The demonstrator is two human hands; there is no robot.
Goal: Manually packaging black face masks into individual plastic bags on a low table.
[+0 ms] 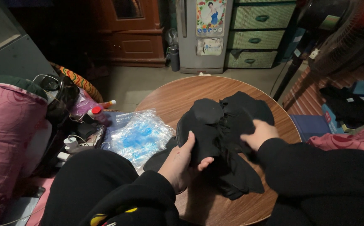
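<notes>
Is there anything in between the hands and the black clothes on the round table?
No, nothing visible is in the way. The left hand already grips the near edge of the black clothes, and the right hand rests on top of them. The clear plastic bag lies off to the left on the round table.

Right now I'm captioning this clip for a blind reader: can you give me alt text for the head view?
A person's left hand and right hand grip a bundle of black cloth over a round wooden table. A clear plastic bag with blue contents lies left of the table, with a grey fridge and green drawers beyond.
</notes>
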